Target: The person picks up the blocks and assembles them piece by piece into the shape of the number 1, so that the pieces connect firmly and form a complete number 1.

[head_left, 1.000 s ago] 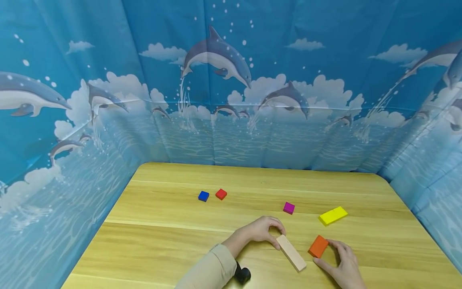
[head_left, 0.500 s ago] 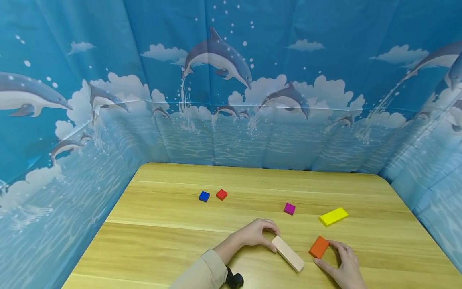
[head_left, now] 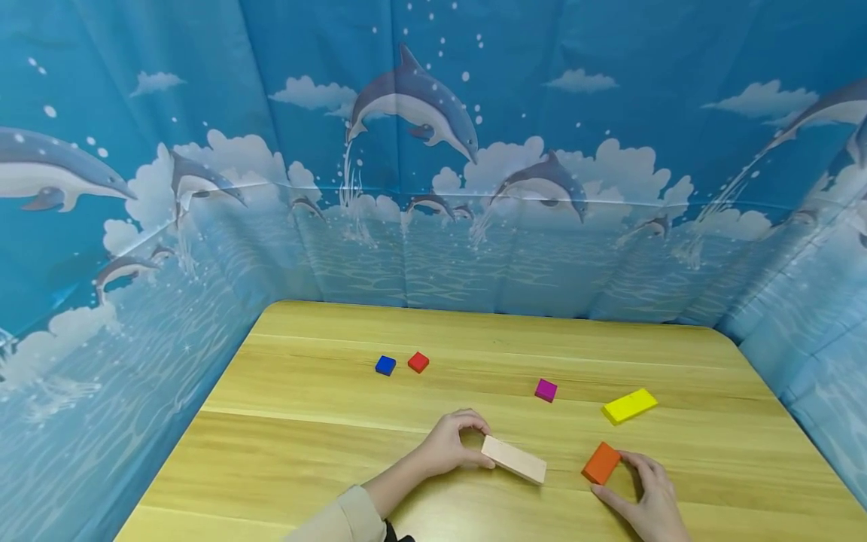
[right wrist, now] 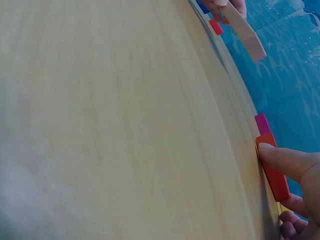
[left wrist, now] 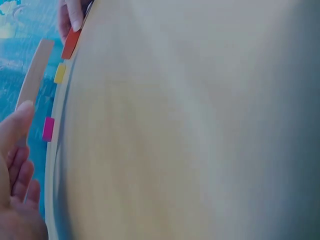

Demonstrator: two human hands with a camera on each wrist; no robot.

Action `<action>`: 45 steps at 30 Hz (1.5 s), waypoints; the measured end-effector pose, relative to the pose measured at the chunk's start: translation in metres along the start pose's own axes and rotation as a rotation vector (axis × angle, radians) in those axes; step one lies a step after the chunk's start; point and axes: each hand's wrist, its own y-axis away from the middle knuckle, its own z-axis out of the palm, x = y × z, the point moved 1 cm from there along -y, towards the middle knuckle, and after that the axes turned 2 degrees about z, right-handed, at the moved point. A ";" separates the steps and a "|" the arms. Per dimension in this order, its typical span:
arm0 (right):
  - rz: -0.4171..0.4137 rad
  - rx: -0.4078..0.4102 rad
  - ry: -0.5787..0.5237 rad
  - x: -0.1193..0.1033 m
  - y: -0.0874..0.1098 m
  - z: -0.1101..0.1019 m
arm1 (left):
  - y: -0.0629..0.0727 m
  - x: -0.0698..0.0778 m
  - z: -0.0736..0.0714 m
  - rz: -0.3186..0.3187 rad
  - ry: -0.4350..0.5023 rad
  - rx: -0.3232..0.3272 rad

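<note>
My left hand pinches one end of a long plain wooden block between thumb and fingers. In the left wrist view, this block rises above the line of the tabletop. An orange block rests on the table to the right, its right side gripped by my right hand. The right wrist view has the thumb on one end of the orange block and a finger at the other. A gap of table separates the two held blocks.
Behind the hands, a yellow block and a small magenta block lie on the wooden table. Farther left sit small blue and red blocks, close together. A dolphin-print curtain encloses the table's back and sides.
My left hand has drawn leftward with the wooden block, which has turned from a steep slant to a flatter one. My right hand and the orange block stay almost in place.
</note>
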 end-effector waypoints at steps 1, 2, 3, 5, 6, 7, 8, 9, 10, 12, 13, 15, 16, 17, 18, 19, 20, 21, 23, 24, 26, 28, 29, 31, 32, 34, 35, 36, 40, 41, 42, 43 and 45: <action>-0.002 0.002 0.000 0.001 0.000 0.000 | 0.003 -0.006 0.001 -0.013 -0.002 0.010; -0.002 0.001 -0.001 0.001 0.000 0.001 | 0.006 -0.011 0.001 -0.024 -0.008 0.021; -0.002 0.001 0.000 0.002 -0.001 0.001 | 0.008 -0.016 0.002 -0.035 -0.015 0.032; -0.002 0.000 0.003 0.002 -0.001 0.001 | 0.014 -0.021 0.001 -0.043 -0.023 0.058; -0.002 -0.001 0.004 0.003 -0.001 0.001 | 0.017 -0.023 0.000 -0.039 -0.030 0.072; -0.004 -0.001 0.005 0.003 -0.001 0.002 | 0.019 -0.025 0.000 -0.033 -0.031 0.085; -0.002 -0.003 0.004 0.003 -0.001 0.002 | 0.022 -0.026 0.000 -0.026 -0.030 0.096; -0.001 -0.003 0.003 0.003 -0.001 0.002 | 0.025 -0.027 -0.001 -0.019 -0.027 0.106; 0.000 -0.004 0.002 0.004 -0.001 0.002 | 0.027 -0.028 -0.001 -0.015 -0.025 0.114; 0.000 -0.005 0.001 0.004 -0.001 0.002 | 0.032 -0.029 0.000 -0.009 -0.032 0.128; 0.001 -0.006 0.000 0.005 -0.001 0.002 | 0.034 -0.029 0.000 -0.011 -0.036 0.133; 0.002 -0.008 -0.001 0.005 -0.001 0.003 | 0.039 -0.028 0.000 -0.017 -0.047 0.143; 0.003 -0.007 0.000 0.005 0.000 0.003 | 0.041 -0.027 0.000 -0.020 -0.052 0.148; 0.003 -0.008 0.001 0.005 0.000 0.003 | 0.043 -0.026 0.001 -0.023 -0.052 0.153; 0.004 -0.009 0.001 0.005 0.000 0.003 | 0.045 -0.025 0.001 -0.022 -0.052 0.159; 0.005 -0.009 0.001 0.005 0.000 0.003 | 0.047 -0.024 0.001 -0.024 -0.051 0.164; 0.005 -0.009 0.002 0.005 0.001 0.003 | 0.048 -0.024 0.002 -0.025 -0.050 0.169; 0.007 -0.009 0.001 0.005 0.001 0.004 | 0.050 -0.023 0.002 -0.023 -0.050 0.175; 0.008 -0.010 0.001 0.004 0.001 0.004 | 0.053 -0.022 0.003 -0.013 -0.056 0.184; 0.012 -0.012 0.001 0.004 0.001 0.004 | 0.054 -0.022 0.003 -0.010 -0.063 0.188; 0.015 -0.011 0.000 0.003 0.002 0.004 | 0.057 -0.022 0.004 -0.001 -0.076 0.194; 0.015 -0.010 0.000 0.003 0.002 0.005 | 0.059 -0.022 0.005 0.008 -0.092 0.197; 0.015 -0.008 0.000 0.003 0.003 0.005 | 0.059 -0.023 0.006 0.012 -0.100 0.198; 0.011 -0.004 -0.001 0.003 0.003 0.005 | 0.060 -0.024 0.006 0.017 -0.108 0.199; 0.010 -0.003 0.000 0.003 0.003 0.005 | 0.061 -0.024 0.007 0.019 -0.113 0.199; 0.006 -0.001 0.002 0.004 0.003 0.005 | 0.061 -0.025 0.008 0.019 -0.116 0.195; 0.002 0.004 0.002 0.004 0.003 0.006 | 0.061 -0.025 0.008 0.023 -0.119 0.194; -0.001 0.007 0.002 0.005 0.004 0.006 | 0.061 -0.025 0.008 0.020 -0.118 0.190; -0.012 0.020 0.002 0.006 0.004 0.007 | 0.062 -0.024 0.009 0.013 -0.126 0.182; -0.012 0.021 0.001 0.006 0.004 0.007 | 0.063 -0.024 0.009 0.014 -0.132 0.181; -0.012 0.021 0.001 0.006 0.004 0.007 | 0.063 -0.023 0.009 0.008 -0.136 0.178; -0.011 0.020 0.000 0.006 0.005 0.007 | 0.063 -0.023 0.009 0.006 -0.145 0.175; -0.010 0.020 -0.001 0.006 0.005 0.007 | 0.064 -0.024 0.010 0.002 -0.169 0.165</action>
